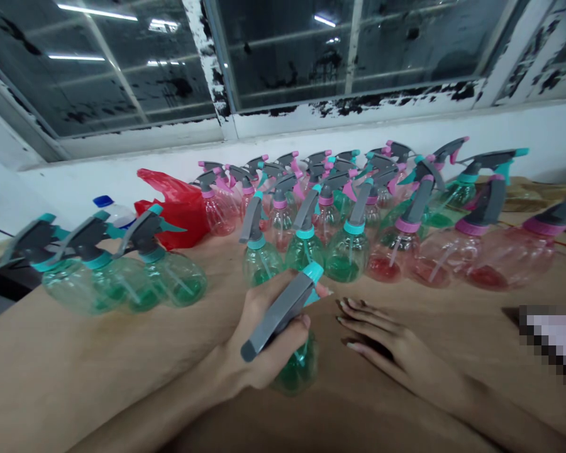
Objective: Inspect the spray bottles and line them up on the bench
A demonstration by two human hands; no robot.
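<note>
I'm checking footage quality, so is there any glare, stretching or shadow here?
Head view: bright glare streaks in the window; pink-collared spray bottle at far right looks stretched; soft shadow beneath the right hand; pixelated patch at the right edge.

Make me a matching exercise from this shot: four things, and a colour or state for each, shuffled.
Things:
1. Left hand
2. Right hand
3. Plastic bag
4. Window frame

Colours and states:
A. Red
B. Patchy black and white
C. Gripping a spray bottle
D. Palm down, holding nothing

Pairs: 1-C, 2-D, 3-A, 4-B
</note>
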